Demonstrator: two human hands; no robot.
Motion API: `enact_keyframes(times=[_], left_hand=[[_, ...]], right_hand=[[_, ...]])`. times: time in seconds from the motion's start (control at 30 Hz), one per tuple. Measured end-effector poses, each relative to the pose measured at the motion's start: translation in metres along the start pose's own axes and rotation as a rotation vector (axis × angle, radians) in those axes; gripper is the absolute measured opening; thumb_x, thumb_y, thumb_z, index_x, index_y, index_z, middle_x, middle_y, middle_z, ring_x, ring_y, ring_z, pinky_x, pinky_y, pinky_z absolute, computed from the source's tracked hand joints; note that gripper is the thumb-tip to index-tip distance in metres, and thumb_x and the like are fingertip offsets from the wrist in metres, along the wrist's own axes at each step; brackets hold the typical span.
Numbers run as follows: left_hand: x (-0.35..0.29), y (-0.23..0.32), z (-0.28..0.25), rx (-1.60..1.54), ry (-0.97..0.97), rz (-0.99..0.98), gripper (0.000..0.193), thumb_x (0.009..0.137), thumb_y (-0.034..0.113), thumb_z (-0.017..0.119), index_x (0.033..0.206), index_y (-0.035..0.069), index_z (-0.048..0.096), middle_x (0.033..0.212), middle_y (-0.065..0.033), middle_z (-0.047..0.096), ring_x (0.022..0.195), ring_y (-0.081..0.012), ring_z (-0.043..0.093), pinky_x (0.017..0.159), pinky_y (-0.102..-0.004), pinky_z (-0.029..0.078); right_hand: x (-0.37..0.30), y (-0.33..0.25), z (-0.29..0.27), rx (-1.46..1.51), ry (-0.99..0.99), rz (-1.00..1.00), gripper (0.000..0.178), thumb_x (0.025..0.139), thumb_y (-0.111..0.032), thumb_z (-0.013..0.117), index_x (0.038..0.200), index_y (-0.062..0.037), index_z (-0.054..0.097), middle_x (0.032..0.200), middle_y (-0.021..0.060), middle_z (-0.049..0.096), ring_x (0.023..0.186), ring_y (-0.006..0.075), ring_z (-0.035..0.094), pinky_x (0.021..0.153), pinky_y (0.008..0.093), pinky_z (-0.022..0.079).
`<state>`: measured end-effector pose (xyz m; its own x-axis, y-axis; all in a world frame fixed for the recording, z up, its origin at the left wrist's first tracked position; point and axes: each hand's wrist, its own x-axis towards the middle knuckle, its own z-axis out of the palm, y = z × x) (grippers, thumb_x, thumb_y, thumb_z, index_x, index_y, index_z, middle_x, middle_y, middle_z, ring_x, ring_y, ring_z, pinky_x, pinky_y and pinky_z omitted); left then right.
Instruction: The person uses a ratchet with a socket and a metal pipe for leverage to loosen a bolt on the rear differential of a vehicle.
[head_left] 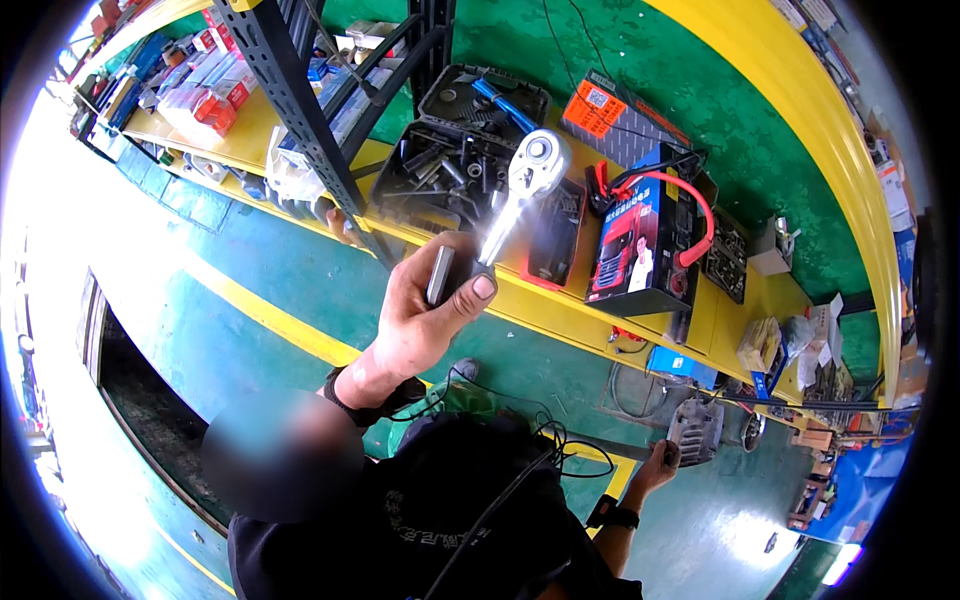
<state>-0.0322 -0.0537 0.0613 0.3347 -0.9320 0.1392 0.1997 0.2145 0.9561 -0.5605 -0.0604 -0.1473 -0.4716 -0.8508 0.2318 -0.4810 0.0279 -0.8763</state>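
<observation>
My left hand is raised in the middle of the view. It grips the dark handle of a shiny ratchet wrench, whose round head points up and away over the yellow bench. Low on the right, my right hand, with a dark watch on the wrist, is closed around the end of a dark bar. It sits beside a grey ribbed metal part on the green floor. My dark-clothed body fills the bottom of the picture.
An open black socket set case lies on the bench behind the wrench. To its right stand a red and blue box with a red cable and an orange and grey box. A black rack post rises on the left. A dark floor pit opens lower left.
</observation>
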Motion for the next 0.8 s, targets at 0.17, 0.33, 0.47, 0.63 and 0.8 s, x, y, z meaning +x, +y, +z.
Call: enact_keyframes(times=[0.17, 0.33, 0.47, 0.63, 0.8], left_hand=[[0.001, -0.005, 0.016, -0.346, -0.153, -0.020, 0.037, 0.091, 0.026, 0.067, 0.116, 0.002, 0.055, 0.093, -0.0066, 0.062, 0.081, -0.0129, 0.057, 0.068, -0.0249, 0.044], [-0.007, -0.003, 0.062, -0.433, -0.242, -0.046, 0.035, 0.091, 0.021, 0.066, 0.117, 0.002, 0.053, 0.100, -0.0128, 0.064, 0.081, -0.0136, 0.061, 0.055, -0.0173, 0.038], [-0.019, -0.017, 0.104, -0.330, -0.281, -0.043, 0.027, 0.093, 0.014, 0.063, 0.116, 0.004, 0.052, 0.103, -0.0170, 0.066, 0.085, -0.0131, 0.063, 0.054, -0.0166, 0.037], [-0.055, -0.075, 0.165, -0.073, -0.449, -0.110, 0.026, 0.089, -0.004, 0.061, 0.115, 0.001, 0.054, 0.107, -0.0137, 0.065, 0.105, -0.0225, 0.062, 0.094, -0.0384, 0.051], [-0.106, -0.143, 0.233, -0.158, -0.517, -0.227, 0.025, 0.089, -0.010, 0.058, 0.111, 0.002, 0.056, 0.107, -0.0100, 0.066, 0.103, -0.0191, 0.064, 0.090, -0.0331, 0.052]], right_hand=[[0.008, 0.006, 0.009, 0.130, -0.042, 0.028, 0.011, 0.089, -0.008, 0.063, 0.087, 0.0026, 0.061, 0.080, 0.0054, 0.061, 0.071, 0.0148, 0.059, 0.066, 0.0290, 0.050], [0.016, -0.008, 0.028, 0.050, -0.268, 0.030, 0.016, 0.088, -0.012, 0.067, 0.079, -0.0003, 0.062, 0.076, 0.0016, 0.062, 0.073, 0.0097, 0.055, 0.068, 0.0265, 0.047], [0.001, -0.014, 0.049, -0.061, -0.428, -0.061, 0.025, 0.085, -0.022, 0.074, 0.075, -0.0021, 0.061, 0.064, -0.0018, 0.057, 0.060, 0.0057, 0.047, 0.055, 0.0254, 0.042], [-0.022, -0.058, 0.057, -0.040, -0.660, -0.139, 0.036, 0.082, -0.032, 0.077, 0.076, -0.0020, 0.058, 0.064, 0.0150, 0.057, 0.053, 0.0284, 0.050, 0.053, 0.0349, 0.044], [-0.035, -0.039, 0.044, -0.055, -0.648, -0.209, 0.032, 0.079, -0.028, 0.078, 0.083, -0.0019, 0.061, 0.072, 0.0173, 0.063, 0.065, 0.0332, 0.063, 0.057, 0.0373, 0.049]])
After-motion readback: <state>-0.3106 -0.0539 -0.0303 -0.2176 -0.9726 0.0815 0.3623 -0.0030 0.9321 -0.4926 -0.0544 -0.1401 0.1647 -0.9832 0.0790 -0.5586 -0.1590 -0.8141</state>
